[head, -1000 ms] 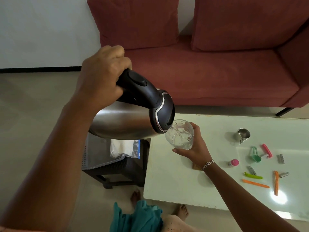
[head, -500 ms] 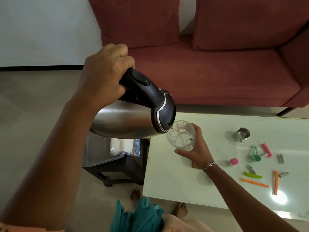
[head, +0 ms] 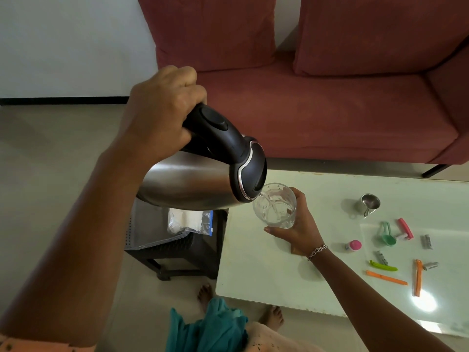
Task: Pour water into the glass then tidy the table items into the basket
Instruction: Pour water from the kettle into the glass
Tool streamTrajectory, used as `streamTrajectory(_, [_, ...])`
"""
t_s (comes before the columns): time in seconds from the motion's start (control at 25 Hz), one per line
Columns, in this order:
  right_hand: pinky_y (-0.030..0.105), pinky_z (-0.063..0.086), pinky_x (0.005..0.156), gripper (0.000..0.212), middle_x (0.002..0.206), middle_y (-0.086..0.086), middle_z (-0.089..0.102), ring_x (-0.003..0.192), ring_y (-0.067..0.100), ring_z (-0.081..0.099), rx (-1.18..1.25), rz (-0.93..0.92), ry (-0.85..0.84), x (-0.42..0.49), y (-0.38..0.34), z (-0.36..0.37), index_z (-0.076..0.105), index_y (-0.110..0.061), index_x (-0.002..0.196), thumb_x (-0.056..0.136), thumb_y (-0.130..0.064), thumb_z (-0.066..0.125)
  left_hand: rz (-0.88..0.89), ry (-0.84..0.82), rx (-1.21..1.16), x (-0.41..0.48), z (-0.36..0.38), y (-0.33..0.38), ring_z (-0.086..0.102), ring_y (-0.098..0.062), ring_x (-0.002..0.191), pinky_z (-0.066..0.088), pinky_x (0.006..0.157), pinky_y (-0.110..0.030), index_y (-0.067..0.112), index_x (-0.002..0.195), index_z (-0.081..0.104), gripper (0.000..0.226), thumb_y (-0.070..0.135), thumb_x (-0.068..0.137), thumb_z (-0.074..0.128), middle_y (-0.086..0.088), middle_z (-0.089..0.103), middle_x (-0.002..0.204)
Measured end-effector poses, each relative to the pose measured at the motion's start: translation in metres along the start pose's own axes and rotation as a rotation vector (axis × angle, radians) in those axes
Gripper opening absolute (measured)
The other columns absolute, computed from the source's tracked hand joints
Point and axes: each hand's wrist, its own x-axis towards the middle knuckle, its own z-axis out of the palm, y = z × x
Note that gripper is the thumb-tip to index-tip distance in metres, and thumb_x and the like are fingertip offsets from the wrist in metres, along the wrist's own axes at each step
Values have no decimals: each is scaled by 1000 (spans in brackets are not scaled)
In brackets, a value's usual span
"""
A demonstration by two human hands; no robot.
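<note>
Left hand (head: 162, 115) grips tilted kettle (head: 187, 181) handle, water running into glass (head: 275, 207); right hand (head: 297, 229) wraps glass above tabletop (head: 266, 262) left edge; no readable labels.

A glossy white low table (head: 253, 270) bears a small steel cup (head: 369, 204) toward its far side. Nearer lie a pink clip (head: 405, 228), a green scoop (head: 388, 236), a pink-capped container (head: 354, 245), a lime clip (head: 383, 266), a slanted orange clip (head: 387, 277), a second orange clip (head: 418, 276) and small metal pieces (head: 427, 241) scattered among them.
</note>
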Motion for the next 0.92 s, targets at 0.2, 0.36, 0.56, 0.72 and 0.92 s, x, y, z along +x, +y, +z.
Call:
streamTrajectory(0.2, [-4,39,76,83,119,-4,41,110,13,44,6,9,-3,-3,0,2,27,-25,118,51,-27,75,16,23,7,-1,0,-1,40,-24,69,18,52,-22,3,74,57,26,13,65,35,-7,43,71])
streamTrajectory(0.36, [4,38,80,83,119,-3,40,110,14,44,13,20,-4,-6,0,2,27,-24,118,55,-20,81,24,15,21,-1,-2,-1,45,-30,67,20,53,-24,3,74,57,27,14,65,34,-10,46,71])
streamTrajectory(0.56, [4,36,80,81,119,-4,39,110,13,42,-7,25,7,-10,-1,3,26,-24,117,61,-4,82,35,17,23,-3,-3,0,44,-30,66,23,53,-25,2,73,57,26,14,66,35,-12,47,70])
streamTrajectory(0.72, [1,37,78,83,118,-4,40,109,13,43,-4,29,6,-13,0,4,26,-25,117,59,-8,84,40,29,20,-5,-4,0,43,-29,65,21,53,-25,2,73,57,24,13,67,36,-11,46,70])
streamTrajectory(0.92, [-2,38,77,82,119,-4,40,110,13,43,-12,30,12,-16,1,8,26,-25,117,60,-4,82,50,37,22,-8,-4,-1,44,-29,65,21,53,-25,2,72,57,23,13,66,37,-11,46,70])
